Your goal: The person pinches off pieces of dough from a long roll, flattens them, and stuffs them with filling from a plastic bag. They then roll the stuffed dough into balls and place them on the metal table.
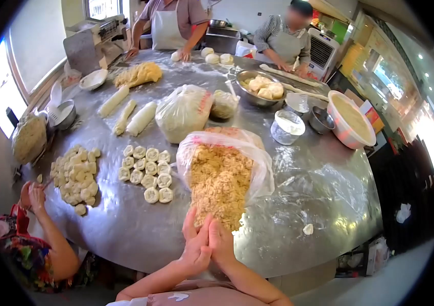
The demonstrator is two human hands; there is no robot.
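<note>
My left hand [195,246] and my right hand [220,244] are pressed together, palm to palm, at the near edge of the steel table. Whatever lies between the palms, if anything, is hidden. Right beyond my fingertips spreads a heap of crumbly golden-brown filling [219,186], spilling from an open clear plastic bag [261,168]. To the left of it, several small round dough pieces [149,181] sit in rows. A small pale lump of dough [308,229] lies alone to the right of my hands.
At left, a person's hands [34,196] are beside a pile of cut dough pieces [76,173]. Behind the filling stand a tied plastic bag [184,115], a metal bowl of dough [242,94], a white tub [287,133] and a pink-rimmed basin [365,143]. Two people work across the table [329,204].
</note>
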